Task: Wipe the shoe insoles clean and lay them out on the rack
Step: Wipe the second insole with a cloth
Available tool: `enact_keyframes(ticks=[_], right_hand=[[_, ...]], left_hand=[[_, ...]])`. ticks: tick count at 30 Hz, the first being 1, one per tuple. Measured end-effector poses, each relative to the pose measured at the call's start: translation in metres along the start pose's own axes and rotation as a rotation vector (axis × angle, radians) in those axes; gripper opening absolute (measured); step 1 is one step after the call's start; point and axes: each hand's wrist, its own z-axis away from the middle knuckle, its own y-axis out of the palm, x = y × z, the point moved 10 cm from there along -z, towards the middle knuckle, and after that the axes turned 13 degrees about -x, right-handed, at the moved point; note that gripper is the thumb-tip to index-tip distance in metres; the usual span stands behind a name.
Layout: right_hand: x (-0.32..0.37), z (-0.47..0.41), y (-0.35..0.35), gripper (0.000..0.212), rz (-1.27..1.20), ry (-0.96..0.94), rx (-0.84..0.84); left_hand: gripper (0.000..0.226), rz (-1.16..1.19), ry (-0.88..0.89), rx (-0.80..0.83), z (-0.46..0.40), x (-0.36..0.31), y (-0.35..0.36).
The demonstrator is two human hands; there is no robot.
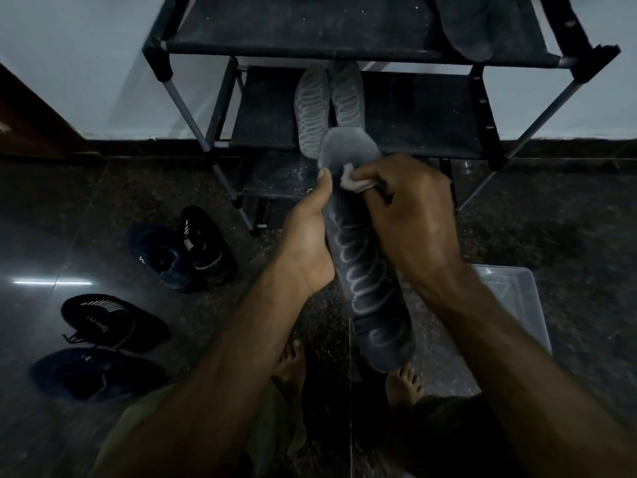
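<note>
- Writing showed on the shoes on the floor: pale lettering ran along the side of one dark shoe [206,250] and a short word sat on the tongue of another [110,322], both too small and dim to read.
- The insole [368,281] in hand was a long, flat, dark grey piece with rounded ends and a pale chain of loops printed down its length.
- The left hand [306,236] gripped the insole along its left edge, thumb lying near the toe end.
- The right hand [410,215] pinched a small crumpled pale cloth [355,181], fingers curled around it, pressed against the insole's upper part.
- Two more insoles [327,101] with the same loop pattern lay side by side on the middle shelf of the rack [431,115], a dusty black fabric-and-tube frame.
- A plain dark insole [475,25] lay on the top shelf.
- A clear plastic tub [517,298] sat on the speckled stone floor, right.
</note>
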Motion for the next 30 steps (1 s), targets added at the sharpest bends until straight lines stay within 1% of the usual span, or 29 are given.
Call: enact_keyframes(ticks=[2, 4, 8, 10, 12, 14, 16, 18, 21, 23, 25, 30], right_hand=[[-0.011, -0.005, -0.008, 0.013, 0.022, 0.026, -0.048], [-0.011, -0.003, -0.008, 0.012, -0.001, 0.038, -0.047], [0.016, 0.012, 0.011, 0.015, -0.019, -0.045, 0.059], [0.017, 0.012, 0.013, 0.015, -0.036, -0.036, 0.078], [0.009, 0.005, 0.004, 0.011, -0.027, -0.010, 0.030], [-0.001, -0.002, -0.006, 0.012, 0.020, 0.010, -0.024], [-0.010, -0.008, -0.013, 0.013, 0.055, 0.026, -0.051], [-0.009, -0.008, -0.014, 0.015, 0.039, 0.032, -0.055], [0.007, 0.000, -0.004, 0.014, -0.051, -0.008, -0.020], [0.019, 0.008, 0.004, 0.013, -0.059, -0.061, -0.001], [0.022, 0.010, 0.004, 0.012, -0.044, -0.099, -0.022], [-0.002, -0.008, -0.019, 0.010, -0.012, -0.019, -0.128]], left_hand=[[0.049, -0.055, -0.002, 0.013, 0.001, 0.005, 0.004], [0.051, -0.073, -0.011, 0.008, 0.001, 0.007, 0.003], [0.067, -0.021, -0.017, 0.004, -0.005, 0.002, -0.004], [0.071, -0.002, -0.019, -0.007, -0.006, 0.001, -0.007], [0.067, -0.019, -0.018, -0.009, -0.005, 0.002, -0.007], [0.063, -0.055, -0.028, 0.011, -0.003, 0.007, -0.001], [0.059, -0.095, -0.030, 0.011, -0.002, 0.012, 0.001], [0.057, -0.092, -0.035, 0.010, -0.002, 0.014, 0.002], [0.059, -0.045, -0.038, -0.001, -0.005, 0.010, -0.001], [0.058, -0.002, -0.035, -0.002, -0.006, 0.005, -0.004], [0.058, 0.015, -0.033, 0.015, -0.003, 0.003, -0.003], [0.056, -0.020, -0.066, 0.072, 0.002, 0.014, 0.010]])
